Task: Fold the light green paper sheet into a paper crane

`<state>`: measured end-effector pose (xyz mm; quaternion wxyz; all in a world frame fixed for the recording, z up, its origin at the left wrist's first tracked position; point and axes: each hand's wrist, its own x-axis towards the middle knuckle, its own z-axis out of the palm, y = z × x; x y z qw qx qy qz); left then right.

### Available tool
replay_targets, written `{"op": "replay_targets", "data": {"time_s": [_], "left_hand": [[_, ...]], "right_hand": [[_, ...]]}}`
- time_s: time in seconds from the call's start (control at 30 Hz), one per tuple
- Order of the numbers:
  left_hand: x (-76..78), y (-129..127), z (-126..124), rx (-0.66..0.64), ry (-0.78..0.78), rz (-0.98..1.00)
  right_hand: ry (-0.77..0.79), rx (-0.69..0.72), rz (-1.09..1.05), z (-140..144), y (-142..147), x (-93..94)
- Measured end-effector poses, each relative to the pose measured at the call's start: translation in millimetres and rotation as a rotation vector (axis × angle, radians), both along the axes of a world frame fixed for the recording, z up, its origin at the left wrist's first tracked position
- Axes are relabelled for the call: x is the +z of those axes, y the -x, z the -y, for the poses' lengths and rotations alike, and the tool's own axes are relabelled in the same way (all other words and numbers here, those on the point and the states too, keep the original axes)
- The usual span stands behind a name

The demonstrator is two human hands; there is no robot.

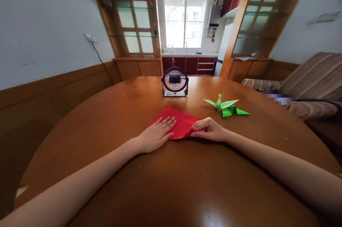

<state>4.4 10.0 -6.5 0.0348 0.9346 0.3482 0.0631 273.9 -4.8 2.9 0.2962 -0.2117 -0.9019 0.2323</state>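
A sheet of red paper [184, 120] lies on the wooden table in front of me, with faint crease lines across it. My left hand [157, 134] rests flat on its left part, fingers stretched out. At the right corner, my right hand [210, 129] pinches the paper between thumb and fingers, and that edge is slightly lifted and curled. Beyond my right hand stands a green origami crane [223, 106] with spread wings, in lighter and darker green.
A small desk fan [175, 81] stands on the round wooden table [112, 113], behind the paper. To the right is a striped armchair [315, 77]. Past the table's far edge are glass-shelved cabinets [136, 20] and a kitchen with a window [185, 22].
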Motion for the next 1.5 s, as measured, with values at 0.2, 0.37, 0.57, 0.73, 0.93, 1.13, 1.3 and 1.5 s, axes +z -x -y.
{"op": "replay_targets", "data": {"time_s": [0.2, 0.37, 0.57, 0.73, 0.93, 1.13, 1.3, 1.5], "left_hand": [[6.0, 1.1, 4.3, -0.167, 0.120, 0.304], [10.6, -2.6, 8.1, -0.102, 0.305, 0.582], [8.6, -7.0, 6.7, 0.014, 0.431, 0.690], [3.7, -9.9, 5.6, 0.132, 0.286, 0.619], [1.9, -11.6, 5.0, 0.173, 0.293, 0.579], [6.4, -10.7, 6.1, 0.154, 0.315, 0.539], [5.7, -9.2, 8.1, 0.063, 0.184, 0.396], [3.0, -9.5, 8.2, -0.065, 0.088, 0.028]], "right_hand": [[0.056, -0.213, -0.043, -2.0, 3.4, -2.5], [0.013, -0.410, 0.030, -4.0, 5.6, -7.2], [-0.015, -0.541, 0.091, -4.0, 14.4, -6.6], [0.009, -0.603, 0.130, -6.6, 20.3, -7.6], [-0.084, -0.552, 0.202, -9.6, 21.9, -8.6], [-0.121, -0.549, 0.281, -13.0, 21.3, -11.0], [-0.135, -0.552, 0.339, -14.6, 21.5, -10.8], [-0.163, -0.562, 0.387, -13.6, 23.6, -8.0]]}}
